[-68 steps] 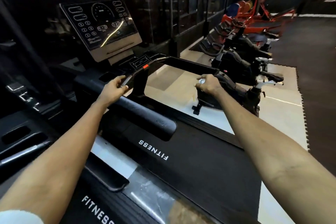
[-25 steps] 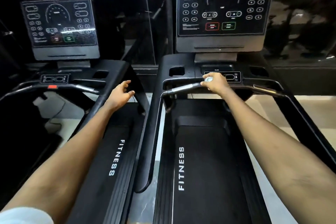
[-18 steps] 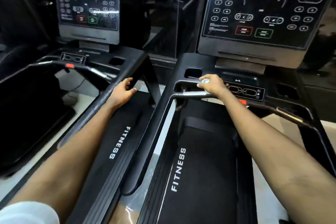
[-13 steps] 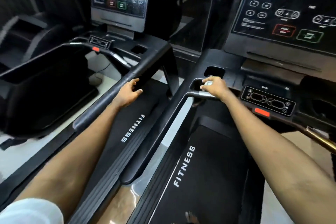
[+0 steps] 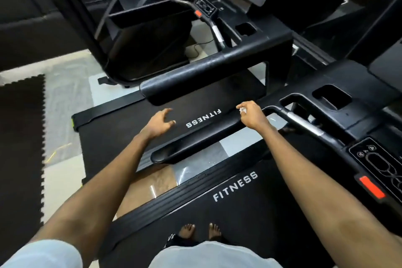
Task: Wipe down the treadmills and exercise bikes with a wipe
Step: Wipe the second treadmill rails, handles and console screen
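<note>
Two black treadmills stand side by side in the head view, each with a matte, finely grained belt printed FITNESS in white block letters. The person stands on the nearer treadmill [image 5: 239, 220], bare feet [image 5: 188, 231] on its belt; the farther treadmill [image 5: 121, 128] lies to the left.

The right hand [image 5: 252, 114] pinches a small crumpled white wipe [image 5: 242, 110] between thumb and fingertips. It is over the thick upper end of the nearer machine's left side rail [image 5: 195, 141], a long, rounded bar with a smooth, faintly glossy skin. Whether the wipe actually touches the rail cannot be told.

The left hand [image 5: 159, 123] holds nothing. Its fingers are spread and loosely bent, and it hovers above the farther belt just beside the lettering.

Just right of the right hand, a curved black handlebar carries a brushed-metal sleeve [image 5: 304, 124]. Beyond it, the moulded plastic console has a rectangular recess [image 5: 331, 95]. A flat control pad has oval outlines and a red rectangular tab [image 5: 371, 188].

Glossy grey and tan floor tiles [image 5: 165, 177] show between the machines. A black foam mat [image 5: 19, 137] with a toothed puzzle edge lies at far left.
</note>
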{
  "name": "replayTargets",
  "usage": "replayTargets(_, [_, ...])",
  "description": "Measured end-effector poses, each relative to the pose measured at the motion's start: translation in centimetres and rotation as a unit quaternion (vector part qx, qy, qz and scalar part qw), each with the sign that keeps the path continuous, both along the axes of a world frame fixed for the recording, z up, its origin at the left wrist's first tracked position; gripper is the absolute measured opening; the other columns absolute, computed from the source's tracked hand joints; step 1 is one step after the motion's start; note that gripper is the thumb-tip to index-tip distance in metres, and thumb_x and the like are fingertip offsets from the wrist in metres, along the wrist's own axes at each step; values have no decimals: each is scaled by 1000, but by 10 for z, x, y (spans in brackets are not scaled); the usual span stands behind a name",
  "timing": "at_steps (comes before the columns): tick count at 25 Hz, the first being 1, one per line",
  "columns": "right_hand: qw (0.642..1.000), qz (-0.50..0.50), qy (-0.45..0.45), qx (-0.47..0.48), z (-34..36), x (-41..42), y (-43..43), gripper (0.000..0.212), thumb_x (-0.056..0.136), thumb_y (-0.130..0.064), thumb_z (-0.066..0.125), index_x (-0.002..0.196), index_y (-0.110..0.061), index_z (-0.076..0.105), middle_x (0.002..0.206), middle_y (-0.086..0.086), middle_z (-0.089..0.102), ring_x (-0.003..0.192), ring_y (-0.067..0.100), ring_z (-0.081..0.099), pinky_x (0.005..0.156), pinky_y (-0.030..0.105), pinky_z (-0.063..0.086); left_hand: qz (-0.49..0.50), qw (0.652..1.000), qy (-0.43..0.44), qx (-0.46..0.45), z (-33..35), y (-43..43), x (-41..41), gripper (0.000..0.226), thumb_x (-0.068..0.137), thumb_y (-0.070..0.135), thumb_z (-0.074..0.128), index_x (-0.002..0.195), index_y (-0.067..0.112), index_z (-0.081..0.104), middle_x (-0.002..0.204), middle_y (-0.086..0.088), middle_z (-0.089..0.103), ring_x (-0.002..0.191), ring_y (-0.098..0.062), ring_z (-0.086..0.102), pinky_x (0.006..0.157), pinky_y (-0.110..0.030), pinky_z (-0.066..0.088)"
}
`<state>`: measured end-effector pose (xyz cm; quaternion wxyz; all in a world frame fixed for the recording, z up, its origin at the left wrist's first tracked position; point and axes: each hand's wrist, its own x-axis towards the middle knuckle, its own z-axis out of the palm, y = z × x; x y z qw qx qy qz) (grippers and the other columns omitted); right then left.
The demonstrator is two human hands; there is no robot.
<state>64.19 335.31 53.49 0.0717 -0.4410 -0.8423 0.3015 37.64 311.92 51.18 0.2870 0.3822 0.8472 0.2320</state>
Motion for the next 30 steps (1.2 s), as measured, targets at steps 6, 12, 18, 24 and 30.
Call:
replayTargets(6, [986, 142, -76, 36, -46, -26, -34, 34, 101, -5, 41, 127, -2, 61, 149, 14, 43, 135, 33, 47, 111, 40, 40, 43, 997, 0, -63, -32, -72, 33, 39, 99, 25, 58, 136, 11, 59, 138, -10, 60, 127, -28, 57, 106, -34, 44])
replayTargets(12, [972, 226, -52, 26, -53, -47, -94, 55, 88, 6, 37, 142, -7, 35, 127, 19, 58, 113, 36, 56, 95, 46, 46, 87, 996, 10, 8, -46, -107, 60, 32, 103, 24, 52, 129, 9, 64, 123, -9, 66, 113, -25, 61, 94, -33, 45])
replayTargets(18, [980, 150, -2, 127, -51, -52, -96, 19, 95, -13, 62, 112, -8, 70, 114, 9, 56, 106, 26, 52, 90, 33, 43, 150, 985, -48, 68, -62, -118, 54, 32, 98, 38, 61, 125, 23, 69, 122, 6, 69, 113, -9, 60, 93, -23, 41])
replayTargets(24, [988, 139, 18, 67, -44, -71, -147, 20, 98, -13, 59, 107, -1, 72, 105, 5, 59, 88, 18, 61, 78, 11, 38, 195, 967, -103, 125, -82, -132, 42, 25, 100, 26, 60, 122, 18, 71, 112, 8, 71, 107, -4, 63, 86, -1, 40])
replayTargets(30, [982, 183, 4, 36, -48, -100, -191, 16, 97, -9, 52, 104, -10, 66, 104, 5, 61, 97, 20, 58, 86, 40, 53, 222, 945, -174, 163, -99, -142, 29, 19, 97, 26, 66, 113, 30, 74, 106, 14, 73, 104, 1, 66, 95, -18, 48])
